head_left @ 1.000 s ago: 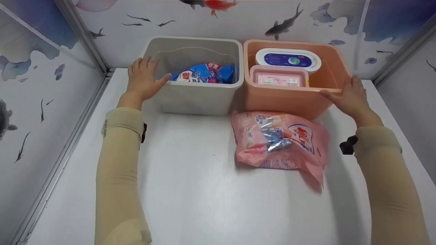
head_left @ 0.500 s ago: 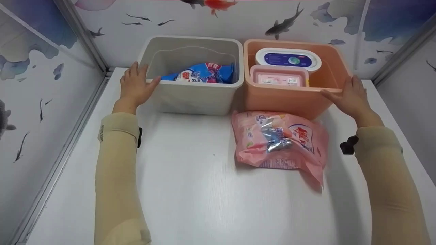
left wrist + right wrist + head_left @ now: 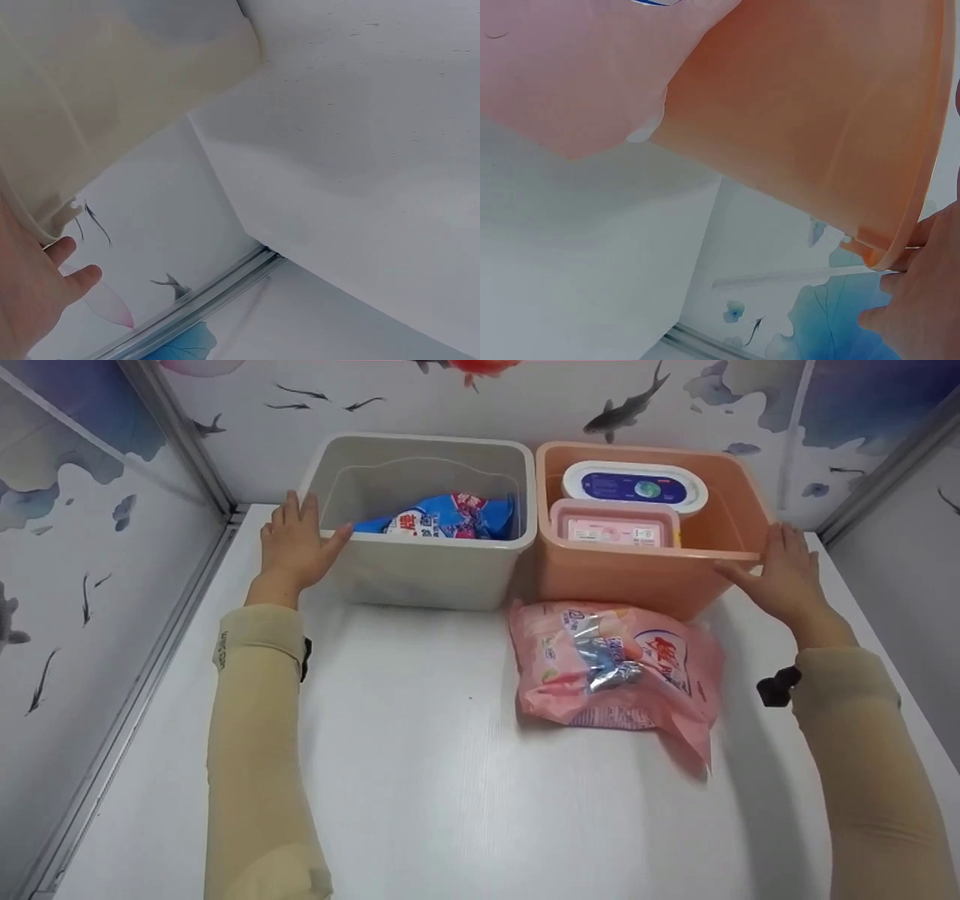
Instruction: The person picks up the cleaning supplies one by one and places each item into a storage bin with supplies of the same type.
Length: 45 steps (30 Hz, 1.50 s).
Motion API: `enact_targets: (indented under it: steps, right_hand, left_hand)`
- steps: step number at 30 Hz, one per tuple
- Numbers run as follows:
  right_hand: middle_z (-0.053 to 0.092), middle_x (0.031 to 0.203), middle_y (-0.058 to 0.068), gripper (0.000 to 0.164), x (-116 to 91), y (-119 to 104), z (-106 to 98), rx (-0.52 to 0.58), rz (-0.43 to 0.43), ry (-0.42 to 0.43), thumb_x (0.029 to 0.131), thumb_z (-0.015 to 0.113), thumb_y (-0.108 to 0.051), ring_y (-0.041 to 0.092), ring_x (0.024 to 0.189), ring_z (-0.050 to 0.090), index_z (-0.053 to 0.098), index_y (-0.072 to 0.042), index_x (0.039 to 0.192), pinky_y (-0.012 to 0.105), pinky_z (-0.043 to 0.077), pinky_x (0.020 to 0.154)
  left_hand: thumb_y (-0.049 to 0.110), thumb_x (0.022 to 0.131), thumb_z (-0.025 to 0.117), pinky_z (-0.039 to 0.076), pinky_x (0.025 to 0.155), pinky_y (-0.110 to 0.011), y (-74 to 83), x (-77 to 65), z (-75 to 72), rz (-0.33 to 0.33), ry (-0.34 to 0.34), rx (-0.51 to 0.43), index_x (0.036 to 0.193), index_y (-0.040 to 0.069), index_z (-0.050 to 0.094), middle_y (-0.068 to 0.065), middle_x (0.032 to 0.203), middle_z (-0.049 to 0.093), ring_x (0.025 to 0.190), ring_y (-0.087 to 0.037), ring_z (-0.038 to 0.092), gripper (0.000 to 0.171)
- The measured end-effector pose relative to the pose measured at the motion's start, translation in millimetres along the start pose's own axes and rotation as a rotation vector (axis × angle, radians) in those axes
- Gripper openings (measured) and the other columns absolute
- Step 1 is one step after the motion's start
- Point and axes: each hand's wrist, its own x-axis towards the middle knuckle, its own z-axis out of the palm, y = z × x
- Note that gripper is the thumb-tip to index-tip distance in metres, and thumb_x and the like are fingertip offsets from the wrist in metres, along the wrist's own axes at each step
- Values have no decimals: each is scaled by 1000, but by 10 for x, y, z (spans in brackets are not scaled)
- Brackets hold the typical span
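Two plastic bins stood side by side at the back of the white table (image 3: 420, 735): a grey bin (image 3: 427, 577) and an orange bin (image 3: 622, 574). Both looked light for their size and fairly stiff, with thin walls that might flex a little under a hard squeeze, and their smooth sides would likely slip in a flat-palmed push. Their rolled rims and outer corners offered the surest hold — exactly where the hands were. The left hand (image 3: 289, 544) lay at the near left corner of the grey rim, thumb spread along the front edge and fingers extended up the side. The right hand (image 3: 791, 577) matched it at the near right corner of the orange bin, thumb at the front and fingers reaching along the side. Neither was closed into a fist; how firmly either pressed, the views did not show.

Inside the grey bin lay a blue packet (image 3: 457, 516), crumpled and probably soft. The orange bin held a white tub (image 3: 637, 487) with a dark blue label, and in front of it a pink box (image 3: 615, 523) — rigid-looking, both of them. A plump pink pack (image 3: 619, 679) lay on the table just before the orange bin, its glossy film likely slippery and its filling yielding.
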Motion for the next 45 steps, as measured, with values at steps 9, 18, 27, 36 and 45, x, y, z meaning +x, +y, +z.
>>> enact_targets:
  steps: [9,18,27,36,45]
  right_hand:
    - [10,152,25,91,-176,-70,-43,77,-50,13,87,56,-52,47,139,7,6,-11,151,72,7,105]
    - [9,154,23,86,-384,-196,-8,152,-105,-16,86,61,-44,47,139,8,10,-21,152,73,12,102]
    - [15,153,17,87,-589,-372,112,185,-242,-97,81,71,-30,42,141,11,19,-21,150,71,16,103]
    - [12,154,12,92,-667,-466,320,189,-281,-232,77,74,-30,41,141,12,18,-24,149,74,21,98]
    - [17,153,14,100,-717,-474,653,136,-387,-311,71,79,-34,42,138,18,17,-30,149,72,25,98]
  left_hand:
    - [63,93,30,7,113,-60,1,5,-41,-9,-6,1,150,1,3,-28,154,-2,142,-45,5,88]
    - [65,92,28,7,113,-60,1,6,-42,-8,-22,-11,150,1,0,-27,154,-5,142,-45,5,90]
    - [64,92,28,8,113,-59,12,1,-35,-20,-29,-17,150,2,-1,-26,155,-6,142,-45,5,90]
    - [63,93,29,9,113,-59,22,2,-31,-25,-30,-22,150,2,0,-26,155,-6,142,-44,6,88]
    - [65,92,28,11,113,-59,12,8,-11,-28,-30,-21,150,1,1,-27,155,-5,142,-44,6,90]
